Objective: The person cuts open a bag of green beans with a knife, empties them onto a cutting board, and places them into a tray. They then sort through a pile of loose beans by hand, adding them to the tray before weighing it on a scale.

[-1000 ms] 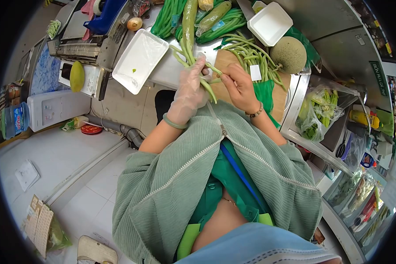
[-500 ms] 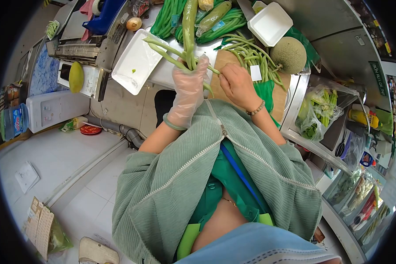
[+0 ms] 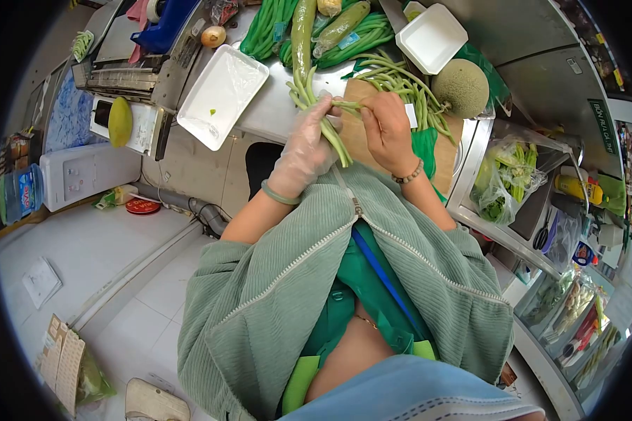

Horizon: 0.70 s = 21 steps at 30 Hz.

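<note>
My left hand (image 3: 307,144), in a clear plastic glove, is closed around several green beans (image 3: 336,144), whose ends stick out above and below the fist. Bare apart from a bead bracelet at the wrist, my right hand (image 3: 388,133) pinches the end of a green bean (image 3: 347,105) that runs across from the left hand. More loose green beans (image 3: 400,81) lie just beyond the right hand on a brown board (image 3: 361,144). A white card (image 3: 410,115) and a green bag (image 3: 423,147) are beside them.
A white foam tray (image 3: 221,98) with a green scrap stands to the left. Bagged beans, a long gourd (image 3: 303,42) and an onion (image 3: 213,37) are at the back. On the right are an empty foam tray (image 3: 432,38), a melon (image 3: 461,88) and bagged greens (image 3: 505,179).
The left hand has turned, so the held beans now point down toward me rather than up to the left. My right hand has shifted slightly right, still pinching a bean.
</note>
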### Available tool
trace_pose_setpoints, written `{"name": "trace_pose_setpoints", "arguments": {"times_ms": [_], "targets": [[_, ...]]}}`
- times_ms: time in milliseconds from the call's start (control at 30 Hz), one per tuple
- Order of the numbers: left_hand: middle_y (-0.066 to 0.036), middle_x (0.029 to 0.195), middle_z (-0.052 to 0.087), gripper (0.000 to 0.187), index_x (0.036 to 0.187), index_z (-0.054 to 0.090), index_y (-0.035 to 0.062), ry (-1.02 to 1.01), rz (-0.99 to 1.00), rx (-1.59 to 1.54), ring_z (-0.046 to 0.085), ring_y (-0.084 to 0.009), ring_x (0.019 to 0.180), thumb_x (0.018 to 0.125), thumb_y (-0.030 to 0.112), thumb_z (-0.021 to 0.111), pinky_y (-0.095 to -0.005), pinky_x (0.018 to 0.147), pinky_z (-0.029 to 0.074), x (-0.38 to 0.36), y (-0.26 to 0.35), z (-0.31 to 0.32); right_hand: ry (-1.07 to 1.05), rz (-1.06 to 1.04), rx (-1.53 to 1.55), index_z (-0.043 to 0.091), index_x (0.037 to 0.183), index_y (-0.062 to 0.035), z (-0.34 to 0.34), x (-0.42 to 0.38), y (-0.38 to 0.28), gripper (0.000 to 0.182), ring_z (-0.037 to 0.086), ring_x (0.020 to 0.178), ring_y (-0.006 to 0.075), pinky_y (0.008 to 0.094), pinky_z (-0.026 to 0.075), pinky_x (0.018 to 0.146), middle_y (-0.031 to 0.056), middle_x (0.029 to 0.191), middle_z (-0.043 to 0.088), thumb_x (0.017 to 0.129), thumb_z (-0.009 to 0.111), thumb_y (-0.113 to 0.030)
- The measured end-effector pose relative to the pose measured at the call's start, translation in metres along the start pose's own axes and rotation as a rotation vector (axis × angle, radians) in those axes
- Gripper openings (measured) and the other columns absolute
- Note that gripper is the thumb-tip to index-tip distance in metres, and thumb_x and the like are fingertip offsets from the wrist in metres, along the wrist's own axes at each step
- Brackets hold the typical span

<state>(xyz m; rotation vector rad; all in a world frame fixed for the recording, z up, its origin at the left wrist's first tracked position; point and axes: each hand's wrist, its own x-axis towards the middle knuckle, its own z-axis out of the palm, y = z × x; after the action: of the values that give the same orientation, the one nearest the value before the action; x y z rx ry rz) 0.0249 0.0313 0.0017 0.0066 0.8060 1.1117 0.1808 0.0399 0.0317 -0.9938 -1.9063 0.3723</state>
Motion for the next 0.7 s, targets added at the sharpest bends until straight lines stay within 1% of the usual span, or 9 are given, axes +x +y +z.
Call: {"name": "trace_pose_setpoints", "arguments": {"times_ms": [67, 133, 200, 300, 367, 467, 567, 667, 700], "targets": [[0.0, 0.083, 0.056, 0.019, 0.101, 0.06, 0.0078, -0.079, -0.024, 0.026, 0.051, -0.008, 0.065, 0.091, 0.023, 0.064, -0.0188, 0.057, 0.043, 0.008, 0.004, -0.009, -0.09, -0.02, 0.006, 0.058, 0.087, -0.0044, -0.002, -0.001, 0.0, 0.005, 0.05, 0.075, 0.0291, 0.0381, 0.038, 0.068, 0.01, 0.078, 0.053, 0.082, 0.06, -0.006], [-0.001, 0.086, 0.058, 0.02, 0.103, 0.06, 0.0079, -0.093, -0.005, 0.08, 0.052, -0.0082, 0.067, 0.091, 0.023, 0.064, -0.019, 0.058, 0.043, 0.004, 0.005, -0.001, -0.153, -0.014, 0.01, 0.058, 0.086, -0.0047, -0.001, -0.002, 0.001, 0.005, 0.051, 0.076, 0.0288, 0.0378, 0.038, 0.068, 0.01, 0.079, 0.054, 0.082, 0.06, -0.007], [-0.002, 0.089, 0.06, 0.021, 0.104, 0.06, 0.0074, -0.09, 0.019, 0.117, 0.054, -0.0086, 0.069, 0.091, 0.023, 0.064, -0.0198, 0.058, 0.044, -0.003, 0.008, 0.006, -0.187, 0.02, 0.009, 0.058, 0.086, -0.0045, 0.005, -0.005, 0.007, 0.005, 0.052, 0.076, 0.029, 0.038, 0.038, 0.067, 0.0104, 0.08, 0.055, 0.083, 0.06, -0.008], [-0.004, 0.092, 0.062, 0.021, 0.106, 0.058, 0.0061, -0.098, 0.055, 0.13, 0.056, -0.0102, 0.075, 0.092, 0.021, 0.063, -0.0225, 0.061, 0.046, -0.007, 0.016, 0.009, -0.207, 0.144, -0.096, 0.057, 0.084, -0.0028, 0.008, -0.014, 0.024, 0.007, 0.054, 0.076, 0.0322, 0.0412, 0.041, 0.067, 0.0132, 0.081, 0.057, 0.085, 0.059, -0.01], [-0.005, 0.094, 0.062, 0.022, 0.108, 0.058, 0.0052, -0.15, 0.053, 0.118, 0.059, -0.012, 0.079, 0.092, 0.02, 0.062, -0.0247, 0.065, 0.049, -0.008, 0.022, 0.006, -0.194, 0.221, -0.107, 0.057, 0.084, -0.0016, 0.009, -0.019, 0.035, 0.009, 0.055, 0.077, 0.035, 0.0435, 0.043, 0.068, 0.0153, 0.081, 0.057, 0.086, 0.058, -0.011], [-0.009, 0.101, 0.062, 0.024, 0.112, 0.055, 0.0038, -0.093, 0.092, 0.186, 0.061, -0.0149, 0.085, 0.092, 0.017, 0.06, -0.0258, 0.068, 0.051, -0.015, 0.022, 0.017, -0.178, 0.294, -0.139, 0.057, 0.083, -0.0002, 0.015, -0.025, 0.049, 0.011, 0.056, 0.079, 0.0373, 0.0453, 0.045, 0.069, 0.0174, 0.082, 0.059, 0.087, 0.057, -0.011], [-0.013, 0.11, 0.06, 0.03, 0.116, 0.052, 0.0017, -0.172, 0.114, 0.224, 0.062, -0.0161, 0.089, 0.09, 0.014, 0.062, -0.0253, 0.07, 0.052, -0.013, 0.018, 0.017, -0.141, 0.331, -0.174, 0.058, 0.085, 0.0006, 0.017, -0.025, 0.055, 0.012, 0.057, 0.08, 0.0378, 0.0452, 0.046, 0.07, 0.0183, 0.084, 0.06, 0.088, 0.055, -0.011], [-0.016, 0.115, 0.057, 0.041, 0.123, 0.045, -0.0005, -0.178, -0.003, 0.378, 0.062, -0.0158, 0.085, 0.088, 0.01, 0.064, -0.0243, 0.069, 0.051, -0.012, 0.025, 0.014, -0.03, 0.349, -0.209, 0.058, 0.087, 0.0009, 0.01, -0.019, 0.06, 0.013, 0.058, 0.08, 0.0382, 0.0443, 0.047, 0.07, 0.0189, 0.084, 0.06, 0.089, 0.053, -0.01], [-0.016, 0.115, 0.057, 0.044, 0.124, 0.044, -0.001, -0.219, -0.05, 0.372, 0.061, -0.0156, 0.083, 0.087, 0.01, 0.064, -0.0243, 0.068, 0.051, -0.011, 0.028, 0.011, 0.018, 0.354, -0.222, 0.059, 0.087, 0.001, 0.005, -0.015, 0.061, 0.013, 0.058, 0.079, 0.0384, 0.044, 0.047, 0.07, 0.0192, 0.083, 0.06, 0.089, 0.053, -0.011]]}}
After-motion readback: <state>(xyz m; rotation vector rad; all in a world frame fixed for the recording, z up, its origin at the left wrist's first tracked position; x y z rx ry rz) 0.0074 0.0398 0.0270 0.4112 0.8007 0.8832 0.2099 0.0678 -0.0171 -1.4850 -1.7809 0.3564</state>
